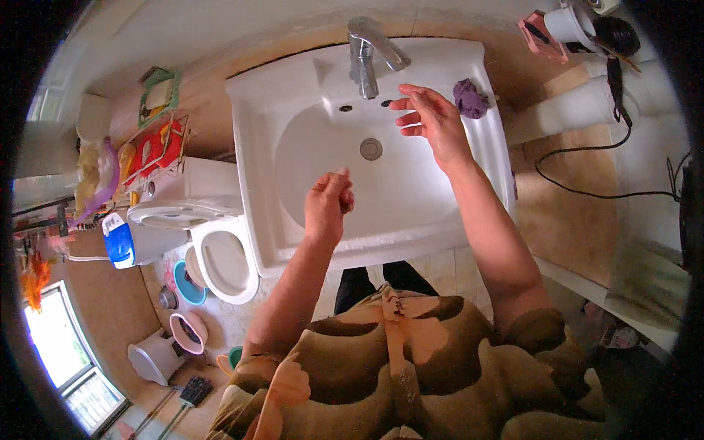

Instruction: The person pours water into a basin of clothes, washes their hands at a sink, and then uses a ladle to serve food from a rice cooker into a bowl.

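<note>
Both my hands are over a white ceramic washbasin (396,231). My left hand (329,203) hangs over the left part of the bowl with its fingers curled in and nothing visible in them. Higher up and to the right, my right hand (432,124) has its fingers apart and holds nothing. It is just below and right of a chrome single-lever faucet (363,60); I see no water running. A round drain plug (370,149) lies in the bowl between the hands. On the basin's right rim sits a crumpled purple cloth (470,99), close to my right hand but apart from it.
An open toilet (250,275) adjoins the basin's left side, with a wire rack (181,143) above its tank. Blue (190,283) and pink basins (190,333) stand on the floor at left. A corded black appliance (615,82) hangs at upper right.
</note>
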`<state>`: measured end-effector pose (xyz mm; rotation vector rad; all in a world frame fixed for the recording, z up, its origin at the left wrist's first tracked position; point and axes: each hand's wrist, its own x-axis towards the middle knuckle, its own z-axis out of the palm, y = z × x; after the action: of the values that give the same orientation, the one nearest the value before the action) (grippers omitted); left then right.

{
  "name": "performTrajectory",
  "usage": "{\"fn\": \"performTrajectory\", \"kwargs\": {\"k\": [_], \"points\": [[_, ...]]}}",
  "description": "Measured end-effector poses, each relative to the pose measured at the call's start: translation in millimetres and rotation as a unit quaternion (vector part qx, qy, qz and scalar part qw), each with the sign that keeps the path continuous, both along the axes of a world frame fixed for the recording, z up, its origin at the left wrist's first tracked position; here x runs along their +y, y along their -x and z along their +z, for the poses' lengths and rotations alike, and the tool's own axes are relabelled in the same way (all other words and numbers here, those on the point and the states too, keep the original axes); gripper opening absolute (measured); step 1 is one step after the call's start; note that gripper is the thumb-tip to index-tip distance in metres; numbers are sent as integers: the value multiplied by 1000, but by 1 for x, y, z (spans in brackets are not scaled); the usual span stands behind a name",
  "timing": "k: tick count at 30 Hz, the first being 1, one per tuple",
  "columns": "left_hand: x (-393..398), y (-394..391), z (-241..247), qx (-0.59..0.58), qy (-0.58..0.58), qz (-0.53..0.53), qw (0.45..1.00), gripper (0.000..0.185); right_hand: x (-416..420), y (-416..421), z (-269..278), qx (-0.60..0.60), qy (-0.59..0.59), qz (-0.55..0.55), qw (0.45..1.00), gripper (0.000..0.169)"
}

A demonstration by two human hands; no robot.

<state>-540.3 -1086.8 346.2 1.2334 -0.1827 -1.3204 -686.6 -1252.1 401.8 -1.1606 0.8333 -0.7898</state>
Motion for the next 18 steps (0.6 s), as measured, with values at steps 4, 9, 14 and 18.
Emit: {"fn": "performTrajectory", "kwargs": {"k": [4, 9, 14, 18], "points": [[10, 14, 104, -364, 156, -168, 902, 24, -1, -1, -7, 49, -2, -11, 999, 32], [17, 14, 220, -527, 452, -193, 693, 21, 23, 33, -53, 75, -98, -25, 992, 31], [8, 23, 224, -445, 594, -115, 660, 13, 31, 40, -62, 114, -82, -23, 990, 29], [-2, 26, 214, -425, 630, -95, 643, 11, 25, 50, -68, 127, -94, -35, 987, 29]]}}
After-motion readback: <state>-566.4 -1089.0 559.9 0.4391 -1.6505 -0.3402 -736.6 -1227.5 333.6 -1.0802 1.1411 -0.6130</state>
